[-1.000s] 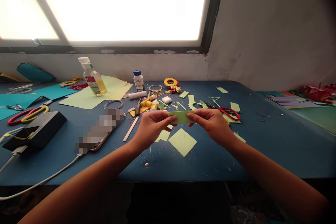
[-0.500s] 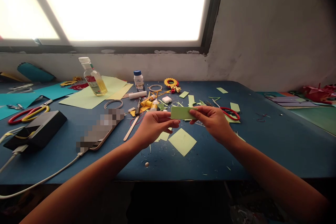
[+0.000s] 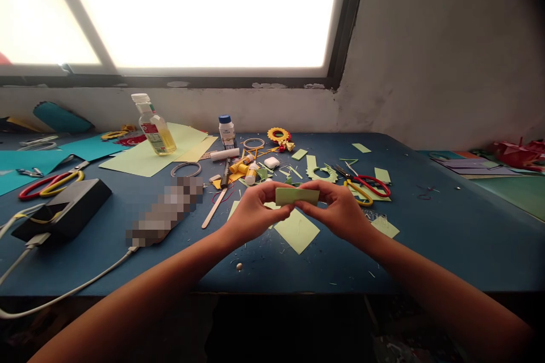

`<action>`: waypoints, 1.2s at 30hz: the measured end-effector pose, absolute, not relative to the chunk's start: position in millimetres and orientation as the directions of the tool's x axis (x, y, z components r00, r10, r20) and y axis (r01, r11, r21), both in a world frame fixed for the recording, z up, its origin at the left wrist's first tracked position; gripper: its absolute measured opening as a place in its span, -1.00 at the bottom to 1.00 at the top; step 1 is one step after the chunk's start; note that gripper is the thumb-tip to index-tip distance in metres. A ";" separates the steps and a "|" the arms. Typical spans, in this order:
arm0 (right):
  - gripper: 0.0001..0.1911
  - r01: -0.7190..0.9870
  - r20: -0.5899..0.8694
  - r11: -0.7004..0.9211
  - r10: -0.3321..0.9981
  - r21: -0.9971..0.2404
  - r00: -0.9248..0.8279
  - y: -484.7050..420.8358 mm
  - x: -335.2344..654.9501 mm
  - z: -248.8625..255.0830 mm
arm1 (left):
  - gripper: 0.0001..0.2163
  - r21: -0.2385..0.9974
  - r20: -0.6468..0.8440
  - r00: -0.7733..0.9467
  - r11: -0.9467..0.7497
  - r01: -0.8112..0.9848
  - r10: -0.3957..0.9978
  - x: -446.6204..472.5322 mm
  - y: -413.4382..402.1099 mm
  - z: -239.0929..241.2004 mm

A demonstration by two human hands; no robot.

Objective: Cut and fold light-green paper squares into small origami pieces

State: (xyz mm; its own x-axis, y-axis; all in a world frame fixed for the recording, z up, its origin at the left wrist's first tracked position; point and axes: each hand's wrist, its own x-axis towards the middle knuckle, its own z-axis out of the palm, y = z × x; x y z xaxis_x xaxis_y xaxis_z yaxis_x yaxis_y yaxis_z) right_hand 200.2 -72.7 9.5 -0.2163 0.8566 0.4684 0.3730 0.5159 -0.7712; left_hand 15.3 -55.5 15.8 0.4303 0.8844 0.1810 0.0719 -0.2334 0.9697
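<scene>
A small green paper strip (image 3: 297, 197) is held up above the table between both hands. My left hand (image 3: 261, 207) pinches it from the left, thumb along the lower edge and fingers behind. From the right, my right hand (image 3: 336, 204) grips it the same way, and the two thumb tips nearly meet at the middle. Below the hands a light green paper square (image 3: 298, 231) lies flat on the blue table. Just beyond the right hand are scissors (image 3: 371, 184) with red and yellow handles and a green scalloped paper ring (image 3: 322, 173).
Left stand a black box (image 3: 63, 210) with cables and a blurred phone (image 3: 166, 212). A glass bottle (image 3: 155, 130) and a blue-capped white bottle (image 3: 227, 131) are at the back. A wooden stick (image 3: 214, 209), an earbud case (image 3: 271, 163) and several paper scraps lie around.
My right hand has moved left and slightly down, bringing both thumbs together under the strip's middle. More of the scissors and the scalloped ring now shows.
</scene>
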 end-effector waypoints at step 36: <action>-0.67 0.172 0.469 0.469 0.882 -0.866 -0.046 -65.6 209.4 17.0 | -0.80 0.875 0.349 0.400 -0.448 0.185 0.847 -21.2 -19.3 35.8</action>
